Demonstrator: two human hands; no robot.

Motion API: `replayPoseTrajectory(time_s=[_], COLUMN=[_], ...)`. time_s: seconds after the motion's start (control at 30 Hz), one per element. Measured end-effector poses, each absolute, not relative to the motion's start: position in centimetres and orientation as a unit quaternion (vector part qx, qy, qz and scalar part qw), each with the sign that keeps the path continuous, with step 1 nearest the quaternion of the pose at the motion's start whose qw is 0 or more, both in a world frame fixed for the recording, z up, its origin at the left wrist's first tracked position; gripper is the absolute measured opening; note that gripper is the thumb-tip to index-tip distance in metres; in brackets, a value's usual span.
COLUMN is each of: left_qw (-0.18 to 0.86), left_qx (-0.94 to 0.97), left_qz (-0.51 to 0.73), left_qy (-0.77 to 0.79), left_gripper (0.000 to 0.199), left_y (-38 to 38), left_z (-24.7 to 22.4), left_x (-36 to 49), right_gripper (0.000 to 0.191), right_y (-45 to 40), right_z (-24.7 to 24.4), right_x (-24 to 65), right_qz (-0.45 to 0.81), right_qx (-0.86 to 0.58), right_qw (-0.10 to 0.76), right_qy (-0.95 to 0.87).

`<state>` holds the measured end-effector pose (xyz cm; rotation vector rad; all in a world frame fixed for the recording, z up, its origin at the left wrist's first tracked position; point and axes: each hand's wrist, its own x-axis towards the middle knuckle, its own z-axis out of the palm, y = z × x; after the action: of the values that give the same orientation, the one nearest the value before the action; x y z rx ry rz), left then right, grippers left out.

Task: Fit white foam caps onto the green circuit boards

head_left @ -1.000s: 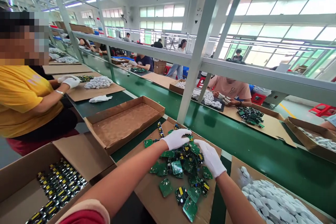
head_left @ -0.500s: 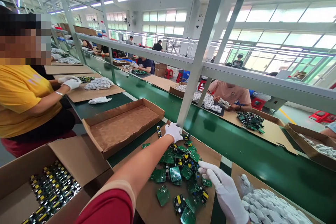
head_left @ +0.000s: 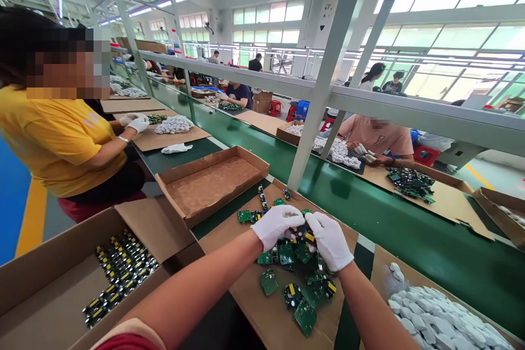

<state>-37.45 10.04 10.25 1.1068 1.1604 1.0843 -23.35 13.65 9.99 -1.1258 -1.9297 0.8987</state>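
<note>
Both of my hands wear white gloves and meet over a loose pile of green circuit boards [head_left: 305, 311] on a cardboard sheet [head_left: 241, 290]. My left hand [head_left: 275, 228] has its fingers closed at the near side of a circuit board [head_left: 300, 234]. From the other side, my right hand [head_left: 330, 241] is closed on it too, fingertips almost touching the left ones. Gloves and the boards behind hide much of its outline. Yellow and black components show on several boards in the pile. A short row of boards [head_left: 262, 198] lies beyond my left hand.
At the lower left, a cardboard box [head_left: 53, 254] holds rows of boards. A shallow cardboard tray [head_left: 213, 183] sits beyond it. White plastic pieces [head_left: 443, 317] are heaped at right. A metal post [head_left: 314, 104] rises by the green conveyor [head_left: 369, 213]. Co-workers sit left and across.
My left hand has drawn back from the pile's far end. My right hand has moved left, and the two now meet around a circuit board. The view has shifted slightly left.
</note>
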Motion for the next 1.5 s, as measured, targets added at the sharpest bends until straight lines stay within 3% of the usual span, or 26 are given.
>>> replayPoseTrajectory(time_s=[0.23, 0.43, 0.67, 0.87, 1.1, 1.2, 1.3, 1.5], left_qw=[0.624, 0.528, 0.324, 0.273, 0.242, 0.286, 0.424, 0.547], left_qx=[0.421, 0.489, 0.650, 0.716, 0.700, 0.699, 0.612, 0.507], left_qz=[0.444, 0.450, 0.348, 0.218, 0.265, 0.318, 0.428, 0.460], left_qy=[0.486, 0.530, 0.592, 0.604, 0.617, 0.573, 0.512, 0.482], left_gripper=[0.037, 0.034, 0.043, 0.051, 0.035, 0.034, 0.034, 0.042], left_y=[9.5, 10.7, 12.3, 9.8, 8.3, 6.9, 5.5, 4.6], left_z=[9.3, 8.2, 7.8, 5.7, 7.6, 9.1, 9.0, 7.5], left_x=[-38.9, -39.0, -43.0, -45.9, -44.6, -42.5, -40.2, -38.1], right_gripper=[0.039, 0.052, 0.052, 0.039, 0.040, 0.039, 0.026, 0.051], right_y=[13.6, 13.2, 16.4, 13.4, 12.2, 11.9, 11.3, 9.8], right_z=[9.6, 10.1, 8.9, 7.6, 7.9, 8.7, 9.7, 9.6], right_x=[-23.7, -23.5, -22.9, -21.7, -23.6, -24.8, -25.6, -25.9], right_qz=[0.472, 0.535, 0.460, 0.394, 0.321, 0.278, 0.279, 0.391], right_qx=[-0.388, -0.390, -0.441, -0.427, -0.405, -0.408, -0.424, -0.387], right_qw=[0.332, 0.362, 0.406, 0.383, 0.368, 0.365, 0.353, 0.334], right_qy=[-0.719, -0.656, -0.655, -0.719, -0.773, -0.789, -0.786, -0.765])
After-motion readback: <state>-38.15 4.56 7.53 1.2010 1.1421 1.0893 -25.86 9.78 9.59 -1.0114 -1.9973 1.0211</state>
